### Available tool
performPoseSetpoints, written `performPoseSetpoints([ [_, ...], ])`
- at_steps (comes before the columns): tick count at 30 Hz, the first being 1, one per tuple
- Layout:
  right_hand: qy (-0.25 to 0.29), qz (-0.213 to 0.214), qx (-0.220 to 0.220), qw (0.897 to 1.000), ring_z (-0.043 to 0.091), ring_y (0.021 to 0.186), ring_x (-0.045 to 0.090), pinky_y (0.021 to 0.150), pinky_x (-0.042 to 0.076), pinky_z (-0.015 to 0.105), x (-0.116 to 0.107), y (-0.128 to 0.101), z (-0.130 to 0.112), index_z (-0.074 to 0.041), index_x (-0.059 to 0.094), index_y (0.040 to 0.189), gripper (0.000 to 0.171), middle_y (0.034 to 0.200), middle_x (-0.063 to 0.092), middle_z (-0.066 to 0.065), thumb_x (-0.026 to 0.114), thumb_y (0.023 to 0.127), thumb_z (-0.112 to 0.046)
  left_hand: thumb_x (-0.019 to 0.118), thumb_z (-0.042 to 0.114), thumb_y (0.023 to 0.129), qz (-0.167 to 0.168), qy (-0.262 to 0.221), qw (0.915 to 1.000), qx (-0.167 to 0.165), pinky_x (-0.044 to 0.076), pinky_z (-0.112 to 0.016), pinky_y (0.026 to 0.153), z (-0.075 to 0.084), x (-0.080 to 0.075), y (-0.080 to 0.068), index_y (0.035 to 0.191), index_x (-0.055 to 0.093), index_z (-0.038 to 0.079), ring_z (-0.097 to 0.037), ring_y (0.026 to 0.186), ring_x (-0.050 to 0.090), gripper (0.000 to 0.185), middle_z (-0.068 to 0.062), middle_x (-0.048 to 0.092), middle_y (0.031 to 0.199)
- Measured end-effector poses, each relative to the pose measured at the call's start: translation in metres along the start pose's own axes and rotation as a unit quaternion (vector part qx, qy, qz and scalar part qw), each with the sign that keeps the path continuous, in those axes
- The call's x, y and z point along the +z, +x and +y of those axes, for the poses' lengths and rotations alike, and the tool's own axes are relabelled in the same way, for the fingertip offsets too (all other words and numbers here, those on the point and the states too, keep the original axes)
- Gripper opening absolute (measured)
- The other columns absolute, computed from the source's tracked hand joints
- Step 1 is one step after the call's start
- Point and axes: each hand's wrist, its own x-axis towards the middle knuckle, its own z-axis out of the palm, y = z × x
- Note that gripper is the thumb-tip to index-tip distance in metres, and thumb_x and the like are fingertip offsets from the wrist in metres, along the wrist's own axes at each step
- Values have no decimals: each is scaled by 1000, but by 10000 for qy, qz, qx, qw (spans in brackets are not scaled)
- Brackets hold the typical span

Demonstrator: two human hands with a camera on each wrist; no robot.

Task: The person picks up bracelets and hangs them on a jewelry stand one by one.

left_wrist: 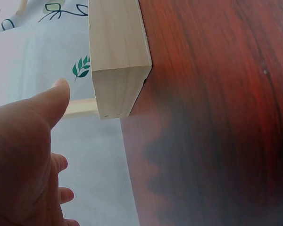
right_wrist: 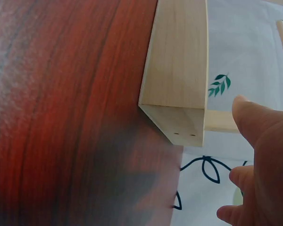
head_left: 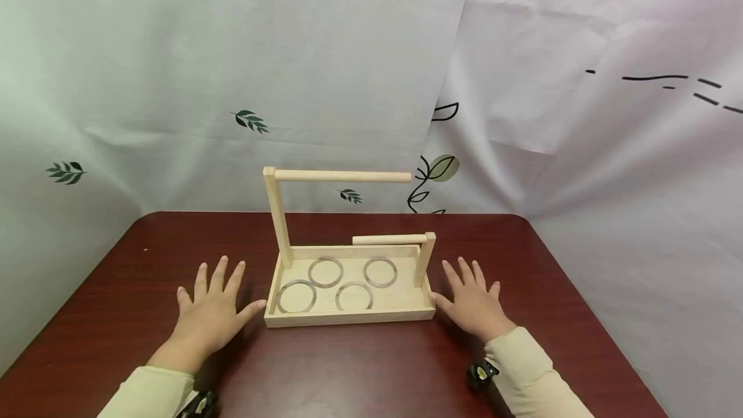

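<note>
A light wooden tray (head_left: 354, 318) sits on the table, several thin clear rings (head_left: 354, 284) lying flat inside. At its left end rises a tall post (head_left: 277, 218) with a long dowel (head_left: 342, 176) pointing right. A shorter post (head_left: 425, 260) on the right carries a short dowel (head_left: 389, 239) pointing left. My left hand (head_left: 211, 315) is spread palm down, thumb tip close by the tray's left end. Likewise spread, my right hand (head_left: 473, 302) has its thumb right at the opposite end. Both wrist views show bare tray corners and extended thumbs.
The dark red-brown table (head_left: 360, 366) reaches back to a white cloth (head_left: 348, 82) printed with leaves and black lines. Pale sleeves cover both forearms, and a dark wrist device (head_left: 480, 374) is strapped on the right.
</note>
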Motion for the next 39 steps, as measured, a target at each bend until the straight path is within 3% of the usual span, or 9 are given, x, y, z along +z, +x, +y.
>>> performPoseSetpoints([
  [12,-24,159,-227,9996,46,142,17,97,16,79,0,-6,-5,-12,37,150,70,153,28,22,57,93,-47,56,59,89,184,26,9997,175,6,-79,95,7,-2,-3,152,25,5,-56,138,2,88,-29,13,154],
  [39,25,282,-504,9983,42,140,27,97,25,74,10,-14,-7,-13,45,145,64,150,37,17,60,92,-46,65,49,87,591,-2,9961,651,15,-77,98,52,4,-4,149,35,6,-51,139,16,81,-25,26,152],
])
